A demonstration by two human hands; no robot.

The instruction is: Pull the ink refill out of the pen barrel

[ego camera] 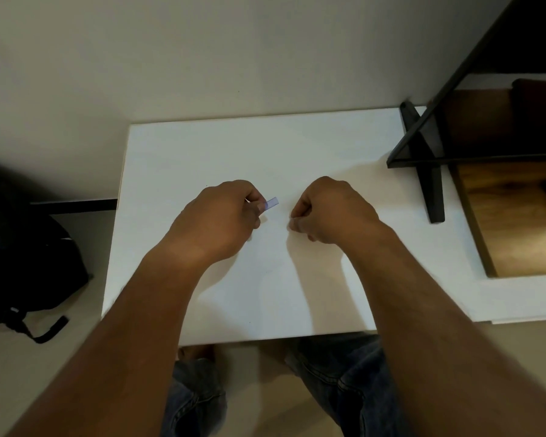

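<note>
Blue strip point(271, 203) pinched by left hand point(221, 216), right hand point(331, 212) curled beside.

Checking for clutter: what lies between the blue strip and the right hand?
Head view: only bare white table separates the blue strip, pinched by the left hand, from the right hand.

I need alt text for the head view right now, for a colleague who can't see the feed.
Seen from above, the left hand pinches a small translucent bluish strip over a white table, while the right hand, fingers curled, rests beside it with nothing visible in it. A black bag lies on the floor to the left, and a dark monitor stand sits at the right.
</note>
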